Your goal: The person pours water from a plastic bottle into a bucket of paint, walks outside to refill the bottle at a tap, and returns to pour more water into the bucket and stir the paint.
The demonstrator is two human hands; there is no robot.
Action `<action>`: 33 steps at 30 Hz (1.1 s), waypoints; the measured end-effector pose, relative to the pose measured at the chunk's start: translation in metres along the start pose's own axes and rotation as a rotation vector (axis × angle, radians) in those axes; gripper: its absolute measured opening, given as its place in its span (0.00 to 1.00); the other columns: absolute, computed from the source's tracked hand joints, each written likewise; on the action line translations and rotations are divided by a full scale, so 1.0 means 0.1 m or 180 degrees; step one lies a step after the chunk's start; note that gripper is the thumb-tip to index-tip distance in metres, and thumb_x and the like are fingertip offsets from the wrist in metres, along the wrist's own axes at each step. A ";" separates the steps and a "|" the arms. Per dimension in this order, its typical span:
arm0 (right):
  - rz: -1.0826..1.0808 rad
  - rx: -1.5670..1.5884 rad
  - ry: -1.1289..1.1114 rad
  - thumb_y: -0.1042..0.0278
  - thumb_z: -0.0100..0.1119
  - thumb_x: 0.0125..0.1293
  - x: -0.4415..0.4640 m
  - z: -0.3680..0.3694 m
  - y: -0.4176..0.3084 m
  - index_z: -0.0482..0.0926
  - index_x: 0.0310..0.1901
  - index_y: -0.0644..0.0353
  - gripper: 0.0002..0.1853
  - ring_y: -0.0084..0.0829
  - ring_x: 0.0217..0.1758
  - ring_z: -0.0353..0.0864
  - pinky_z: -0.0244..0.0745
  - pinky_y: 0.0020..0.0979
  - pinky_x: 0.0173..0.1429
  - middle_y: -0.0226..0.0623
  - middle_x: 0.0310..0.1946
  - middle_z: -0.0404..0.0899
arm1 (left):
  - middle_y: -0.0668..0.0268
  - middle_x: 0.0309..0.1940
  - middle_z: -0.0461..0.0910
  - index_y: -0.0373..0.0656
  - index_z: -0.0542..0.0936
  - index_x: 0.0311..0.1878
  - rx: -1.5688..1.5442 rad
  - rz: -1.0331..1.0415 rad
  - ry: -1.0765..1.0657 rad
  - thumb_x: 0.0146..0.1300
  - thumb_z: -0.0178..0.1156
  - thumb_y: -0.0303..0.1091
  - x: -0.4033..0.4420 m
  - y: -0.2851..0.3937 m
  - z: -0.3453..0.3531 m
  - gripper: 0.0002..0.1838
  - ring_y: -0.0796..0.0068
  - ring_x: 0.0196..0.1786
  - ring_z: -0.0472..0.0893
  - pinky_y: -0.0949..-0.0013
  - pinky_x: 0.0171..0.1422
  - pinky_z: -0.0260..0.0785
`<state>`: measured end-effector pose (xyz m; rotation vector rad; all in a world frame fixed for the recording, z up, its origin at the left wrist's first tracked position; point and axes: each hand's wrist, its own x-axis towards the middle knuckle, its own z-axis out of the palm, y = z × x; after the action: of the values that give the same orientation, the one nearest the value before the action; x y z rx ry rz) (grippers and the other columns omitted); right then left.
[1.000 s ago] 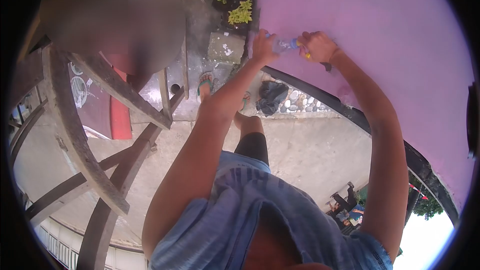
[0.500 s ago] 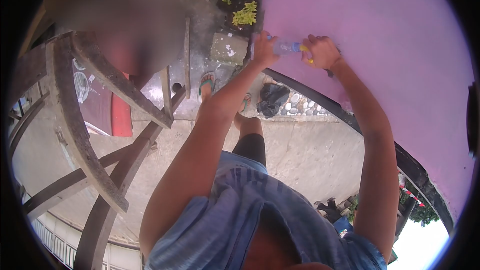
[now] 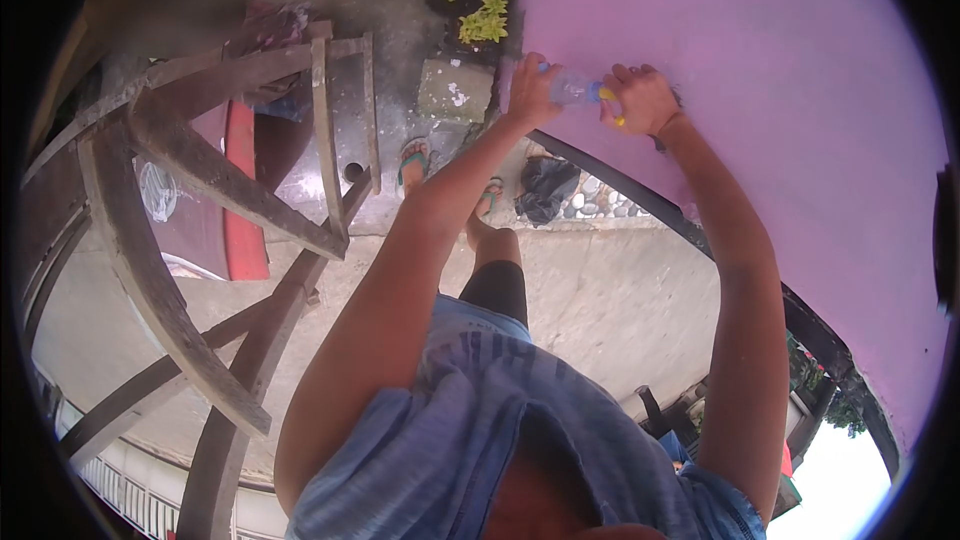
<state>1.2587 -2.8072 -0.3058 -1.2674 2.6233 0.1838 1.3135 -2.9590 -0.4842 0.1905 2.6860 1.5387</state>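
A clear plastic bottle (image 3: 573, 89) with a blue collar lies sideways between my two hands, in front of the pink wall. My left hand (image 3: 530, 91) is wrapped round its left end. At the other end my right hand (image 3: 642, 102) is closed round a yellow part (image 3: 609, 95) beside the blue collar. A small dark thing (image 3: 659, 144) shows just below my right hand; what it is cannot be made out.
The pink wall (image 3: 800, 110) has a dark lower edge. Wooden frames (image 3: 185, 320) stand at the left beside a red-edged panel (image 3: 240, 190). Green plants (image 3: 484, 20), a concrete block (image 3: 455, 90), a black plastic bag (image 3: 546, 188) and pebbles (image 3: 600, 200) lie along the wall's foot.
The large blurred shape at the upper left has mostly gone from view, showing more of the wooden frame. My hands keep their grip on the bottle with little movement.
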 end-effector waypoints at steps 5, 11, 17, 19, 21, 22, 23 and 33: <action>0.0005 -0.0124 0.0006 0.52 0.59 0.51 -0.01 0.01 0.00 0.79 0.31 0.56 0.15 0.38 0.28 0.79 0.70 0.39 0.38 0.38 0.27 0.75 | 0.57 0.51 0.67 0.49 0.80 0.51 -0.0141 0.0075 0.0070 0.31 0.79 0.33 0.00 0.08 -0.04 0.35 0.52 0.58 0.68 0.56 0.59 0.68; -0.0035 -0.0182 0.0026 0.50 0.59 0.52 -0.01 0.02 0.01 0.79 0.31 0.56 0.17 0.38 0.32 0.79 0.69 0.38 0.40 0.39 0.28 0.75 | 0.57 0.51 0.67 0.49 0.80 0.49 -0.0185 0.0136 0.0188 0.32 0.78 0.36 -0.01 0.09 -0.03 0.33 0.54 0.55 0.69 0.56 0.57 0.65; -0.0045 -0.0092 0.0016 0.50 0.58 0.52 -0.01 0.00 0.02 0.80 0.33 0.57 0.17 0.38 0.32 0.79 0.69 0.38 0.41 0.39 0.28 0.76 | 0.58 0.51 0.67 0.50 0.81 0.49 -0.0184 0.0083 0.0181 0.32 0.78 0.35 0.00 0.12 -0.06 0.33 0.53 0.56 0.69 0.56 0.58 0.66; -0.0028 -0.0075 0.0000 0.50 0.58 0.52 -0.01 0.00 0.01 0.80 0.33 0.57 0.17 0.39 0.32 0.79 0.69 0.38 0.41 0.39 0.28 0.76 | 0.58 0.52 0.67 0.51 0.80 0.51 -0.0174 0.0007 0.0140 0.33 0.78 0.33 -0.01 0.15 -0.08 0.34 0.53 0.57 0.69 0.57 0.59 0.67; -0.0055 -0.0116 -0.0019 0.51 0.58 0.52 0.00 0.00 0.02 0.79 0.32 0.58 0.17 0.39 0.31 0.79 0.70 0.38 0.40 0.39 0.28 0.76 | 0.58 0.52 0.67 0.51 0.80 0.51 -0.0180 -0.0043 0.0108 0.33 0.78 0.33 -0.01 0.15 -0.06 0.34 0.53 0.57 0.69 0.57 0.60 0.67; -0.0063 -0.0134 -0.0027 0.51 0.58 0.52 0.00 0.01 0.02 0.79 0.32 0.58 0.17 0.39 0.31 0.79 0.70 0.38 0.40 0.39 0.28 0.76 | 0.59 0.51 0.67 0.51 0.80 0.51 -0.0182 -0.0065 0.0087 0.33 0.78 0.33 -0.01 0.15 -0.06 0.34 0.54 0.57 0.69 0.57 0.60 0.67; -0.0062 -0.0130 -0.0022 0.51 0.58 0.52 0.00 0.01 0.02 0.79 0.32 0.58 0.17 0.39 0.31 0.79 0.70 0.39 0.40 0.39 0.28 0.76 | 0.59 0.51 0.67 0.51 0.80 0.51 -0.0159 -0.0062 0.0091 0.33 0.78 0.33 -0.02 0.15 -0.05 0.34 0.54 0.57 0.68 0.57 0.60 0.66; -0.0101 -0.0098 0.0018 0.50 0.57 0.53 0.00 0.05 0.04 0.78 0.30 0.58 0.17 0.40 0.31 0.79 0.71 0.40 0.40 0.41 0.28 0.76 | 0.57 0.52 0.66 0.50 0.80 0.51 -0.0154 0.0012 0.0163 0.33 0.78 0.32 -0.02 0.14 -0.02 0.34 0.53 0.57 0.68 0.56 0.61 0.65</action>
<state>1.2567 -2.8036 -0.3101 -1.3203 2.6131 0.2163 1.3166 -2.9542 -0.4714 0.1567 2.6847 1.6297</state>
